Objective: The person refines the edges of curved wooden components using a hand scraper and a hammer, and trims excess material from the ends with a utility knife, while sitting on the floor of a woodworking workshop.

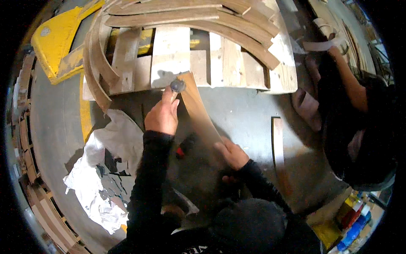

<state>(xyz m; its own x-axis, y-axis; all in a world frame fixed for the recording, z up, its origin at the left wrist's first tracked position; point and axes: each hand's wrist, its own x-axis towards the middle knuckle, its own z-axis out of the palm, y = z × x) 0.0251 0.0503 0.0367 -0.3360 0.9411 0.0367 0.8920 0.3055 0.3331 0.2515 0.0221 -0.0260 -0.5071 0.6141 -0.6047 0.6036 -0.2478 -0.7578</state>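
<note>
My left hand (163, 116) is closed around a short light-coloured handle with a round dark grey head (178, 86); its exact kind I cannot make out. The head is at the far end of a curved wooden slat (196, 101), and whether it presses on the wood I cannot tell. Lower down, my right hand (232, 154) grips the near part of this slat. The slat runs slanting from the pallet's front edge toward me. Several similar curved slats (169, 17) lie stacked on the wooden pallet (171, 48).
Crumpled white cloth or paper (99, 169) lies at the left. A single wooden slat (278, 144) is on the grey floor to the right. Another person (355, 97) works at the right with a light strip in hand. Yellow metal equipment (55, 46) stands far left.
</note>
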